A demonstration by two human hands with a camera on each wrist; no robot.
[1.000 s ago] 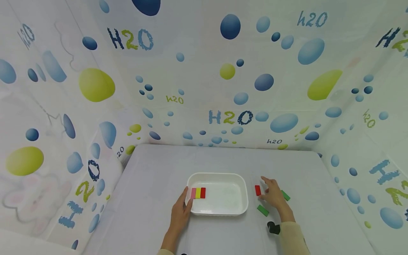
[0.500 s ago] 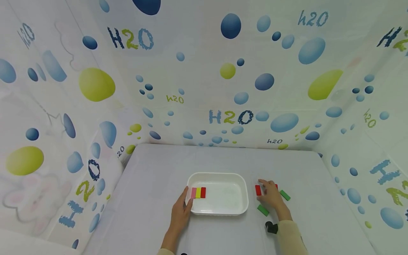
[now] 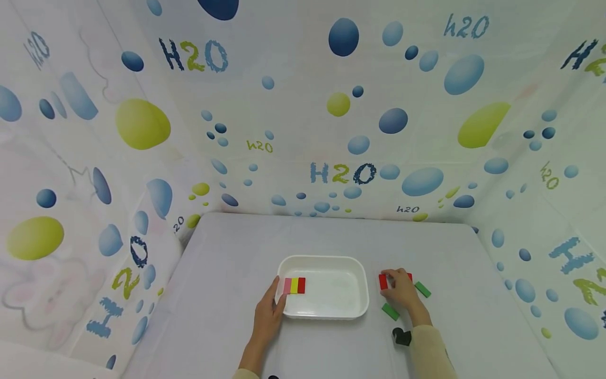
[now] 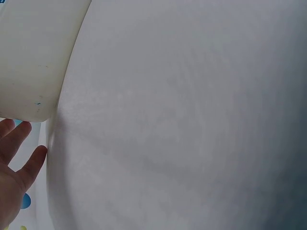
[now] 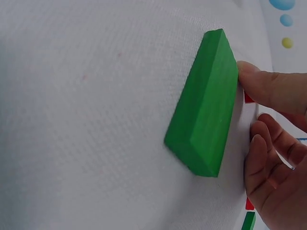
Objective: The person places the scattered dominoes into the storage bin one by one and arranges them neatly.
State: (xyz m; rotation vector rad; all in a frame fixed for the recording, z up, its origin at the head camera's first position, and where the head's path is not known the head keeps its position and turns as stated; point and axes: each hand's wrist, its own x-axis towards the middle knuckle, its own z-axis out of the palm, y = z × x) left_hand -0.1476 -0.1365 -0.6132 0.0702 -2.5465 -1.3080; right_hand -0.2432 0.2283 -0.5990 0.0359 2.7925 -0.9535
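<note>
My left hand (image 3: 269, 315) rests against the left end of a white tray (image 3: 331, 318), its fingers fairly straight. In the left wrist view those fingertips touch the tray's outer wall (image 4: 33, 72). Inside the tray, pink (image 3: 287, 286), yellow (image 3: 294, 286) and red (image 3: 301, 286) blocks lie side by side at the left. Right of the tray, my right hand (image 3: 403, 290) pinches a red block (image 3: 383, 282) by its two ends, index finger at the far end, thumb at the near one. The right wrist view hides most of that block.
A green block (image 3: 390, 311) lies just nearer than the right hand and fills much of the right wrist view. Another green block (image 3: 423, 289) lies to its right, beside a partly hidden red block (image 3: 410, 276). A black object (image 3: 401, 337) sits at the right wrist.
My right hand has moved slightly left and closed its thumb and index finger onto the red block's ends. A second red block behind it has come into view. The left hand stays at the tray.
</note>
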